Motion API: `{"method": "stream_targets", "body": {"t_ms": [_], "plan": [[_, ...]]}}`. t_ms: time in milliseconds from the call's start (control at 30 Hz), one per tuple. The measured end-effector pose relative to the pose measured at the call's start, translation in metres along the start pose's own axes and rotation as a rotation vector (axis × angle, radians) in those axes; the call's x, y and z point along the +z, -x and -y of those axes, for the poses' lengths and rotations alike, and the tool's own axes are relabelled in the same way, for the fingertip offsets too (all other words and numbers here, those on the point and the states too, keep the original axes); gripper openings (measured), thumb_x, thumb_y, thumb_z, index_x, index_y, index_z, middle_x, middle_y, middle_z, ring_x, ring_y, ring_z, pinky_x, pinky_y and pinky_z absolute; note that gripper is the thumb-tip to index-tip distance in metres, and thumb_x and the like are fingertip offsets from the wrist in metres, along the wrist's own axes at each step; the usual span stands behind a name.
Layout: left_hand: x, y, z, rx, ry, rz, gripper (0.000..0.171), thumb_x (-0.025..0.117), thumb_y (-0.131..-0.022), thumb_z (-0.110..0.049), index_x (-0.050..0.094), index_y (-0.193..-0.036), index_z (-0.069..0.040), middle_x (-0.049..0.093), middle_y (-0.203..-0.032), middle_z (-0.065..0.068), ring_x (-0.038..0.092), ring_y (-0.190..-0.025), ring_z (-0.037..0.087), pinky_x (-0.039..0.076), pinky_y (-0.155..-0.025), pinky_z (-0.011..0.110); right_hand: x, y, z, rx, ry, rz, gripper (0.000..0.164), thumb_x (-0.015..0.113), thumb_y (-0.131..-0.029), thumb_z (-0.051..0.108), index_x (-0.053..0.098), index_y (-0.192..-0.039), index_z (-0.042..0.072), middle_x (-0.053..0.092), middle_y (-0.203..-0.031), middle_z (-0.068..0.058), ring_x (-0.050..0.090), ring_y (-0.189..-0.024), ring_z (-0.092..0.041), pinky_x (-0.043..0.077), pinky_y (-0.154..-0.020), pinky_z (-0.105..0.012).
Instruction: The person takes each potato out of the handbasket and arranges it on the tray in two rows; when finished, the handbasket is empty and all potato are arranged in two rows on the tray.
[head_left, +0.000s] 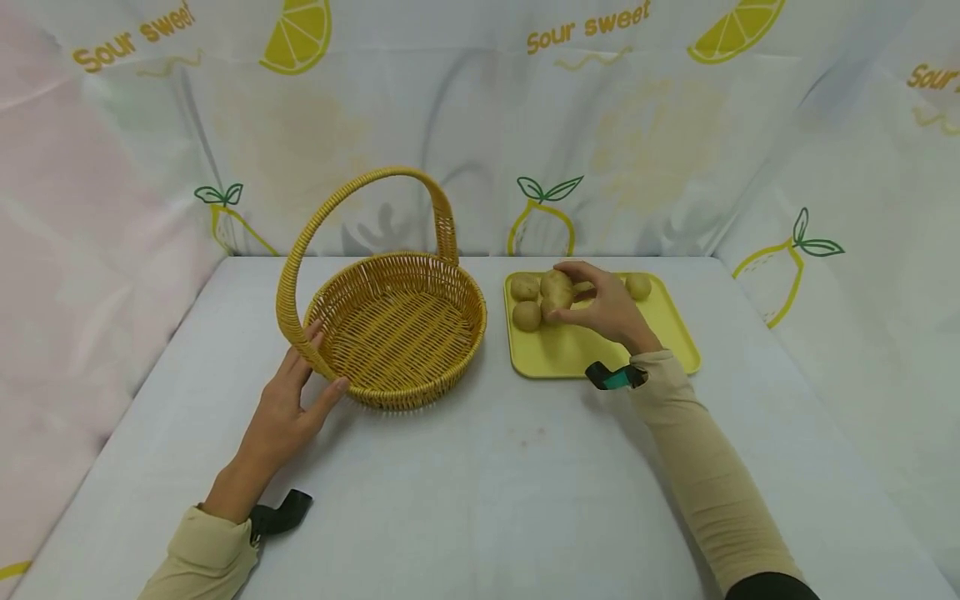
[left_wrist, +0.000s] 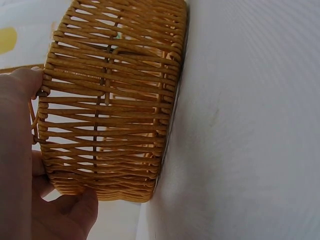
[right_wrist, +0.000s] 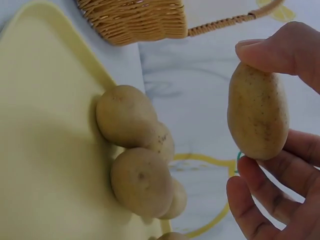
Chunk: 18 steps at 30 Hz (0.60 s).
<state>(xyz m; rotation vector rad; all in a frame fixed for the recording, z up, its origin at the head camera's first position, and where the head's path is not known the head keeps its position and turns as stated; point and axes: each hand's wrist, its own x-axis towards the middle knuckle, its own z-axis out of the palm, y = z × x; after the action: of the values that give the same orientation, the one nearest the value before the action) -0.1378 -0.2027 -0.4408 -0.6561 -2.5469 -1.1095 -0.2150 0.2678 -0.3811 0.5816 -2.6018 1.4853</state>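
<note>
My right hand (head_left: 606,310) pinches an oval potato (right_wrist: 257,112) between thumb and fingertips. In the right wrist view it hangs above the yellow tray (head_left: 555,360), apart from the potatoes (right_wrist: 140,182) lying there. My left hand (head_left: 285,417) holds the near left side of a round wicker basket (head_left: 412,396) by its rim, beside the foot of the tall arched handle (head_left: 296,250). In the left wrist view its thumb and fingers touch the woven wall (left_wrist: 105,110). The inside of the basket shows bare weave.
Several potatoes sit toward the tray's back left, and another potato (head_left: 638,287) lies at its back right. A white tablecloth (head_left: 480,492) covers the table. Behind hangs a lemon-printed curtain (head_left: 480,125). The basket stands left of the tray, with a gap between.
</note>
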Motion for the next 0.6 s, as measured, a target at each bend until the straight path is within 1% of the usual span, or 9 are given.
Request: {"method": "stream_targets", "body": {"t_ms": [133, 267, 367, 467, 600], "plan": [[0.000, -0.001, -0.001, 0.002, 0.003, 0.001, 0.077, 0.071, -0.102, -0.022, 0.029, -0.165, -0.006, 0.022, -0.171, 0.009, 0.025, -0.153, 0.033, 0.036, -0.109, 0.063, -0.005, 0.005, -0.003, 0.020, 0.046, 0.009, 0.070, 0.090, -0.082, 0.006, 0.056, -0.142, -0.008, 0.060, -0.136, -0.022, 0.055, -0.111, -0.036, 0.048, -0.098, -0.055], [-0.001, -0.003, -0.001, 0.002, 0.001, 0.002, 0.077, 0.071, -0.102, -0.023, 0.029, -0.165, -0.007, 0.022, -0.171, 0.008, 0.026, -0.152, 0.033, 0.036, -0.109, 0.064, -0.012, 0.008, -0.008, 0.058, 0.074, -0.001, 0.069, 0.091, -0.081, 0.007, 0.058, -0.141, -0.005, 0.061, -0.132, -0.021, 0.055, -0.111, -0.036, 0.048, -0.100, -0.052], [-0.001, -0.003, -0.001, -0.002, -0.005, 0.002, 0.078, 0.071, -0.101, -0.022, 0.029, -0.165, -0.009, 0.022, -0.171, 0.008, 0.027, -0.152, 0.032, 0.036, -0.108, 0.063, -0.016, 0.010, -0.013, 0.097, 0.058, -0.006, 0.070, 0.090, -0.081, 0.006, 0.057, -0.141, -0.005, 0.058, -0.135, -0.021, 0.054, -0.114, -0.037, 0.046, -0.102, -0.051], [-0.001, -0.001, -0.001, -0.005, -0.005, -0.003, 0.079, 0.072, -0.101, -0.021, 0.027, -0.166, -0.012, 0.023, -0.171, 0.008, 0.026, -0.152, 0.031, 0.037, -0.110, 0.060, -0.019, 0.010, -0.020, 0.122, 0.042, -0.005, 0.071, 0.090, -0.081, 0.007, 0.056, -0.142, -0.004, 0.054, -0.140, -0.021, 0.053, -0.117, -0.038, 0.045, -0.105, -0.051], [0.000, -0.001, 0.000, -0.005, -0.002, -0.004, 0.080, 0.072, -0.101, -0.020, 0.027, -0.166, -0.013, 0.023, -0.171, 0.008, 0.025, -0.153, 0.031, 0.037, -0.109, 0.059, -0.023, 0.011, -0.027, 0.140, 0.048, 0.000, 0.071, 0.091, -0.081, 0.007, 0.056, -0.142, -0.003, 0.055, -0.139, -0.020, 0.053, -0.119, -0.039, 0.044, -0.107, -0.051]]}}
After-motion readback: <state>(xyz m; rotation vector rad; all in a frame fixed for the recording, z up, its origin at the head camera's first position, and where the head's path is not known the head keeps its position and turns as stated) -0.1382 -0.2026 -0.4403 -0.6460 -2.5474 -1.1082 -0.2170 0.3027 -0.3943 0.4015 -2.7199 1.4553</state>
